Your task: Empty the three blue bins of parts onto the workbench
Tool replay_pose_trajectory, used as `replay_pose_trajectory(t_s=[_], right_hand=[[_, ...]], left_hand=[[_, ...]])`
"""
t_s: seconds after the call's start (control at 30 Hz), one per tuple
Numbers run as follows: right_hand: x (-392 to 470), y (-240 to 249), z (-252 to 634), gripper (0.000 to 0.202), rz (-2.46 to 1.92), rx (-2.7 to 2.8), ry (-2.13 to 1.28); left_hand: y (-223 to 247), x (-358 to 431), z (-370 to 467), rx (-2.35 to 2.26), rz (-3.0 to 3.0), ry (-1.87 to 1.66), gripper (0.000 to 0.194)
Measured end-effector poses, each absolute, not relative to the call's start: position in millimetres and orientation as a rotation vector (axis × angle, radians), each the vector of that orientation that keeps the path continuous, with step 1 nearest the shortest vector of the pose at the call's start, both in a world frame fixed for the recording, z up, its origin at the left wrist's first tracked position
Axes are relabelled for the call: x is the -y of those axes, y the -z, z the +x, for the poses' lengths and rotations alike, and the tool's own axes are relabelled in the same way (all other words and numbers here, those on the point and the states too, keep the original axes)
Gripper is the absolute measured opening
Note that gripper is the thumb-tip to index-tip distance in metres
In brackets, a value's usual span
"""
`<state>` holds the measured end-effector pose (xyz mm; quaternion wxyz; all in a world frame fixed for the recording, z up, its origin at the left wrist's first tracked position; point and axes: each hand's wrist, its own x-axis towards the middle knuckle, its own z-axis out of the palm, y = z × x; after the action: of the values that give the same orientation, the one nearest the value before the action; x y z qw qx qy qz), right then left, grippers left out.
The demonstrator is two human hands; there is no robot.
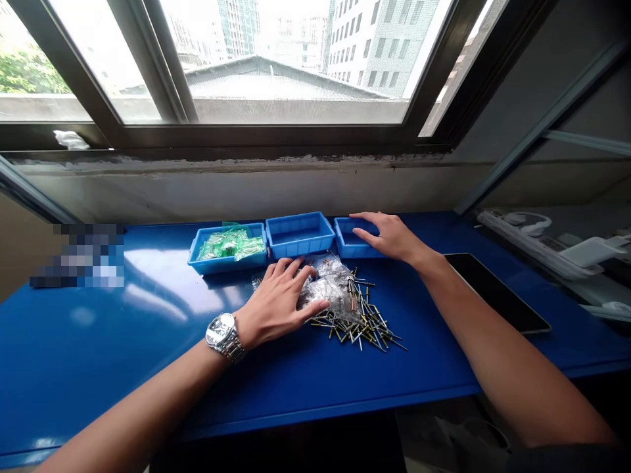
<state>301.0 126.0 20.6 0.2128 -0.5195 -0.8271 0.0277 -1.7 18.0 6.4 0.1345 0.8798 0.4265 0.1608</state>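
Watching from my remote seat through the head camera, I see the bare front edge of a blue desk (276, 394) nearest me, with the two forearms reaching in over it; the left wrist wears a silver watch (223, 332), and beyond it the left hand (279, 302) lies palm down with fingers and thumb spread, over the left side of a heap of clear plastic bags (328, 292), though I cannot tell how firmly it presses; loose pin-like metal pieces (372, 322), silver with brass-coloured ends, fan out from under the bags toward the right and toward me; to the right of the right forearm a dark tablet (493, 289) lies flat on the desk; just past the heap I count three blue bins in a row, the left bin (221, 265) filled with green packets (231, 243), the middle bin (302, 247) tilted slightly in its line, and the right bin (357, 251) under the right hand (394, 235), whose thumb and fingers stand apart above it, well away from the left hand; I cannot tell whether they touch its rim; farther right, white devices (594, 253) sit on a shelf; behind everything runs a pale wall (276, 190), then a dark window frame (256, 136), with a grey roof (261, 75) and tall buildings (379, 46) outside.
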Motion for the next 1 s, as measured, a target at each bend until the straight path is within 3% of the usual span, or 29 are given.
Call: replay_pose_trajectory(t_s=[0.6,1.0], right_hand=[[-122,-25,301,0.048,-1.450,2.317,-0.113],[-122,-24,301,0.049,-1.456,2.322,-0.110]], left_hand=[[-6,-10,-8,-1.275,2.527,-0.506,0.033],[-9,-18,-10,-1.320,2.557,-0.558,0.036]])
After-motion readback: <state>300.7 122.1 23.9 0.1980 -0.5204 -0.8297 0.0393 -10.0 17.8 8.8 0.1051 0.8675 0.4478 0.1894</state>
